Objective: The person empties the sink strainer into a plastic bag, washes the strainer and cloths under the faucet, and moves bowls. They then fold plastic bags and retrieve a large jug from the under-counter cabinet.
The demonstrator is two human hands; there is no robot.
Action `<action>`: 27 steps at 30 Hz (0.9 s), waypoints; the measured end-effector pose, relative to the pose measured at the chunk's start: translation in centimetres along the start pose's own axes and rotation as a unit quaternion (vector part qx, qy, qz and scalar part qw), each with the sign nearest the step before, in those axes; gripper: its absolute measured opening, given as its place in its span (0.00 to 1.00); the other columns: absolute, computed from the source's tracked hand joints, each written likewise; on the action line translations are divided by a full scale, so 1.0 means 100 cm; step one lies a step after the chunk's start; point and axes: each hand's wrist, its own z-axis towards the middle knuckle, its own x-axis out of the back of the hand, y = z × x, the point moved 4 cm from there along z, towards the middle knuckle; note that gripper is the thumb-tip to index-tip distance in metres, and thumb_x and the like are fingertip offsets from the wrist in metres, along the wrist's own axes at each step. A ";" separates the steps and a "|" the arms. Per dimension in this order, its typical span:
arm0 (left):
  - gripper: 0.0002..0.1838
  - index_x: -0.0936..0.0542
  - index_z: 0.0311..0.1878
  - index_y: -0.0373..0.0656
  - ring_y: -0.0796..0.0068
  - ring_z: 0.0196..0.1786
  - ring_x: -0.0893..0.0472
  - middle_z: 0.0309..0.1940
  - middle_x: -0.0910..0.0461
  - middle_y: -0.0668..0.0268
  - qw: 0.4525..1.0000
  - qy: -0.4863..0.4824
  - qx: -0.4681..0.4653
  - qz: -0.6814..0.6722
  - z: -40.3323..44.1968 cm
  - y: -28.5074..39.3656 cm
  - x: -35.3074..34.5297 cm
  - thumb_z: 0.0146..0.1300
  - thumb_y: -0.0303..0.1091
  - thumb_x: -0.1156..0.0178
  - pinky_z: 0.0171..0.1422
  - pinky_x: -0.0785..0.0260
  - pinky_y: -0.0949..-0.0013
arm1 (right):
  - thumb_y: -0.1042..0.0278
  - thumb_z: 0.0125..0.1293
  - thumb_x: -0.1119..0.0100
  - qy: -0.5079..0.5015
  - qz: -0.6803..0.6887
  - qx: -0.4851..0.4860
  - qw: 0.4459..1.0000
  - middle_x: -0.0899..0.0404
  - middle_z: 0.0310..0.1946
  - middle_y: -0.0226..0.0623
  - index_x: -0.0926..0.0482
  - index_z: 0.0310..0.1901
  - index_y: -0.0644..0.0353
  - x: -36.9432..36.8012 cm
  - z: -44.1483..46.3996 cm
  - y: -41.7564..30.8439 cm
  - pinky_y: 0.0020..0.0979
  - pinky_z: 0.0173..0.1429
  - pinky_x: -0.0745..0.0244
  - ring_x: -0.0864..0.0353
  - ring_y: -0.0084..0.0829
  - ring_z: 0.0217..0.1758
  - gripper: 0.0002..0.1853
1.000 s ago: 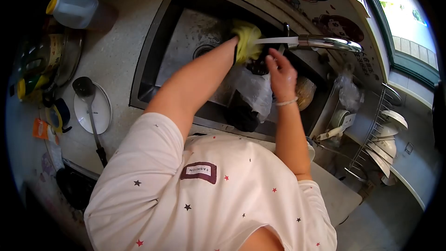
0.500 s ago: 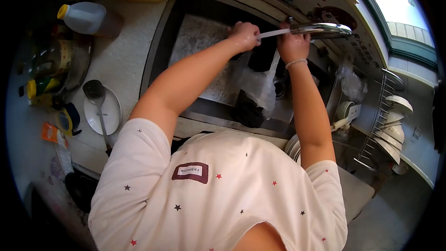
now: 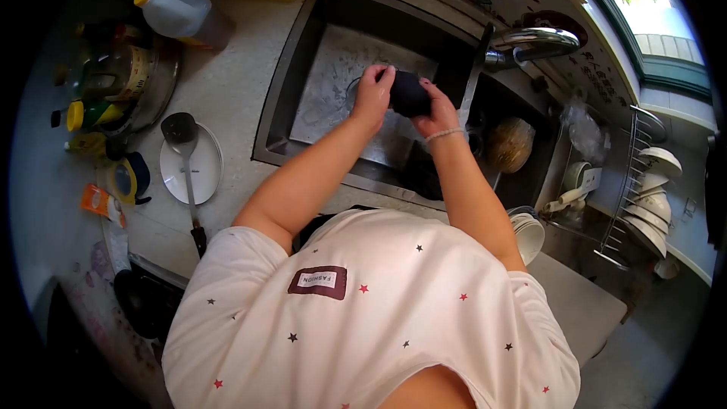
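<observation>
A bunched black cloth point(image 3: 410, 94) is gripped between both hands above the sink point(image 3: 322, 132). My left hand point(image 3: 372, 97) has its fingers closed on the cloth's left end. From the right, my right hand point(image 3: 438, 110) wraps around the other end, a bracelet on its wrist. Another dark, soft-looking item point(image 3: 424, 174) lies at the near side of the sink, partly covered by my right forearm. The curved metal faucet point(image 3: 534, 39) stands behind the sink, with no stream of water showing.
A second basin point(image 3: 522, 110) on the right holds a brownish round item point(image 3: 511, 144). A rack of bowls point(image 3: 647, 212) is at far right. Left on the counter are a spatula point(image 3: 182, 132) on a white plate point(image 3: 208, 170), a yellow-capped jug point(image 3: 185, 15) and several bottles.
Water that streamed from the faucet has stopped. Both hands have drawn nearer to me, away from the faucet, and come together on the black cloth. The view has shifted slightly.
</observation>
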 end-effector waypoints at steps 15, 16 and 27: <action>0.12 0.32 0.36 0.42 0.75 0.37 0.29 0.34 0.29 0.65 0.997 -0.006 -0.069 0.029 -0.067 0.016 -0.005 0.52 0.29 0.39 0.42 0.33 0.72 | 0.69 0.56 0.48 -0.025 0.100 0.002 0.995 0.26 0.36 0.38 0.27 0.38 0.61 -0.025 -0.047 0.039 0.28 0.41 0.30 0.26 0.30 0.38 0.09; 0.12 0.31 0.37 0.42 0.74 0.37 0.28 0.35 0.29 0.64 0.999 0.012 -0.032 -0.042 -0.068 0.015 -0.006 0.52 0.29 0.39 0.42 0.32 0.71 | 0.72 0.55 0.49 0.009 0.047 0.091 0.995 0.25 0.34 0.37 0.26 0.36 0.60 -0.024 -0.050 0.034 0.27 0.40 0.29 0.26 0.30 0.36 0.07; 0.14 0.29 0.47 0.39 0.79 0.35 0.27 0.33 0.26 0.68 0.889 -0.427 0.163 -0.025 -0.072 0.068 -0.002 0.61 0.36 0.51 0.40 0.32 0.74 | 0.74 0.32 0.45 -0.218 -0.541 0.735 0.346 0.26 0.29 0.31 0.26 0.18 0.55 -0.114 -0.183 0.044 0.37 0.43 0.33 0.30 0.39 0.41 0.06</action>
